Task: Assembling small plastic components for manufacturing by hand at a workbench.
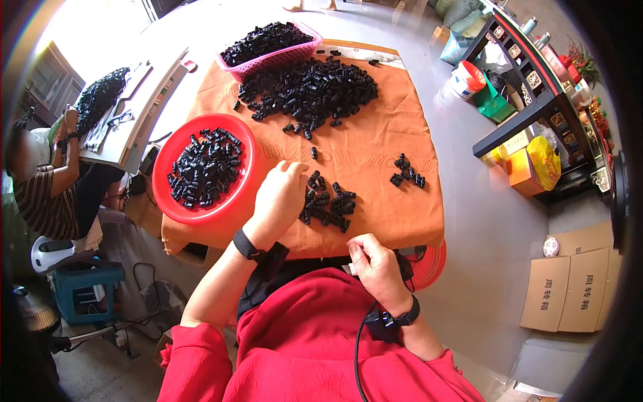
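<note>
- While the right hand [380, 264], nearer than the round red plastic basin [250, 154] and to its right, pinches thumb toward fingertips, whether it grips anything cannot be told.
- Just right of the basin, the left hand [281, 197] curls its fingers down; whether they hold anything is hidden.
- Right of the basin, beside the left hand, a small heap of black cylindrical parts [328, 209] lies on the orange-cloth-covered worktop [395, 114].
- Farther right of the basin sits a little black cluster [406, 174].
- Beyond the basin: a large black pile [308, 90], then a pink rectangular lattice basket [276, 60] full of parts.
</note>
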A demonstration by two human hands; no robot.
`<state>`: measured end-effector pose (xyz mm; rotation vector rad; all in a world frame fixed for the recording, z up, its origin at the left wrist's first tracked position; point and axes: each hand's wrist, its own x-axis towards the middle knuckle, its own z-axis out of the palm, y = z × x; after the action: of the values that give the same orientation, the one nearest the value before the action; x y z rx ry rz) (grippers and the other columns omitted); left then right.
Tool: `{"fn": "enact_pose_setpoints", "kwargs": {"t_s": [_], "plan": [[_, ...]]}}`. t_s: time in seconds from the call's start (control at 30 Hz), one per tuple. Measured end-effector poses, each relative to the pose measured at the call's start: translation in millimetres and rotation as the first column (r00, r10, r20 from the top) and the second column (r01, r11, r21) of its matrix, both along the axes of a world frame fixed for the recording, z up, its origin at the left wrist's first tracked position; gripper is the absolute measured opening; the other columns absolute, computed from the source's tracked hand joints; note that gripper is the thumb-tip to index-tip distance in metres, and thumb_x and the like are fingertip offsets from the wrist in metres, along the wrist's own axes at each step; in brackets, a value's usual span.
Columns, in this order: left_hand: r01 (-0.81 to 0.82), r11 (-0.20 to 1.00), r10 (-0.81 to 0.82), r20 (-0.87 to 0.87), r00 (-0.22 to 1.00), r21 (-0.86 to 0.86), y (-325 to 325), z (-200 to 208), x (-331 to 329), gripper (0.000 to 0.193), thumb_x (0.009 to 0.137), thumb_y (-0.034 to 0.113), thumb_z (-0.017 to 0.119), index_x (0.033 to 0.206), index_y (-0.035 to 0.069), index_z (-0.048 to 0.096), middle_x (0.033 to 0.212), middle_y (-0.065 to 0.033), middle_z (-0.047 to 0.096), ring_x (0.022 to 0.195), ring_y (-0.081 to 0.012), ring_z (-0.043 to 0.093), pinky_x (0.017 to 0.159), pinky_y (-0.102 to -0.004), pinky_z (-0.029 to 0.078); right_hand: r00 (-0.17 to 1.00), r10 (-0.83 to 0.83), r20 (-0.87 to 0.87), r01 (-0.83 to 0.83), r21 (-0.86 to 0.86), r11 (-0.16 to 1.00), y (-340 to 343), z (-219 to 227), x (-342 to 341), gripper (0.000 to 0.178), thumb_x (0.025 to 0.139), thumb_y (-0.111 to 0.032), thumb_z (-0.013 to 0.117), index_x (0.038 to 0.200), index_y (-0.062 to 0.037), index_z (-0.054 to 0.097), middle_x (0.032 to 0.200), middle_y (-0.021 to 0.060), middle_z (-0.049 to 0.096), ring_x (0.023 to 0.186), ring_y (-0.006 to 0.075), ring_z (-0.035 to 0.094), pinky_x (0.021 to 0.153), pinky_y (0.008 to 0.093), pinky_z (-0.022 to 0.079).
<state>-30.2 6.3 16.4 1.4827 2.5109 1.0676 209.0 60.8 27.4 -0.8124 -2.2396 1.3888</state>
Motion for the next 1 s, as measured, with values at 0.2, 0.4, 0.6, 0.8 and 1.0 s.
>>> {"fn": "enact_pose_setpoints", "kwargs": {"t_s": [0.2, 0.4, 0.6, 0.8, 1.0], "plan": [[-0.026, 0.996, 0.027, 0.005, 1.000, -0.080, 8.4, 0.5, 0.2, 0.021, 0.094, 0.011, 0.059, 0.111, 0.003, 0.068, 0.105, -0.0210, 0.066, 0.098, -0.0414, 0.064, 0.087, -0.0454, 0.052, 1.000, 0.029, 0.004, -0.029, -0.021, 0.999, 0.0, -3.1, -0.8, 0.014, 0.104, -0.013, 0.058, 0.102, 0.0010, 0.062, 0.075, 0.0069, 0.065, 0.063, 0.0108, 0.065, 0.059, 0.0276, 0.054], [0.143, 0.985, -0.156, -0.149, 0.976, -0.094, 46.5, -12.1, -27.6, 0.035, 0.084, 0.000, 0.057, 0.117, 0.006, 0.069, 0.119, -0.0137, 0.066, 0.114, -0.0355, 0.059, 0.094, -0.0423, 0.051, 0.998, 0.048, 0.030, -0.048, 0.009, 0.999, -4.2, 4.7, -2.6, 0.013, 0.103, -0.012, 0.058, 0.102, 0.0006, 0.061, 0.077, 0.0090, 0.067, 0.063, 0.0140, 0.068, 0.058, 0.0283, 0.055], [0.072, 0.976, -0.114, -0.201, 0.973, -0.205, 49.1, -19.0, -29.8, 0.019, 0.085, 0.006, 0.062, 0.103, 0.008, 0.069, 0.111, -0.0108, 0.065, 0.110, -0.0341, 0.059, 0.090, -0.0425, 0.053, 0.999, 0.032, -0.014, -0.033, -0.029, 0.999, -0.2, 6.3, -0.5, 0.011, 0.103, -0.011, 0.058, 0.102, -0.0005, 0.061, 0.077, 0.0096, 0.067, 0.062, 0.0145, 0.069, 0.057, 0.0284, 0.054], [0.031, 0.992, -0.048, -0.134, 0.990, -0.120, 26.7, -0.9, -13.1, 0.020, 0.089, 0.013, 0.067, 0.106, 0.004, 0.063, 0.102, -0.0173, 0.066, 0.101, -0.0369, 0.063, 0.084, -0.0458, 0.053, 1.000, 0.015, -0.009, -0.015, -0.017, 1.000, -3.7, 6.1, -2.8, 0.012, 0.102, -0.011, 0.059, 0.100, 0.0001, 0.060, 0.074, 0.0116, 0.066, 0.061, 0.0169, 0.069, 0.056, 0.0298, 0.053], [0.090, 0.989, -0.132, 0.449, 0.884, 0.113, -20.5, 26.5, 29.7, 0.028, 0.089, 0.013, 0.070, 0.110, -0.001, 0.058, 0.091, -0.0168, 0.066, 0.085, -0.0284, 0.067, 0.075, -0.0368, 0.054, 0.999, 0.023, -0.037, -0.019, 0.089, 0.996, -4.1, 3.0, -1.0, 0.008, 0.100, -0.008, 0.061, 0.101, -0.0006, 0.061, 0.072, 0.0144, 0.064, 0.059, 0.0184, 0.068, 0.055, 0.0320, 0.050]]}}
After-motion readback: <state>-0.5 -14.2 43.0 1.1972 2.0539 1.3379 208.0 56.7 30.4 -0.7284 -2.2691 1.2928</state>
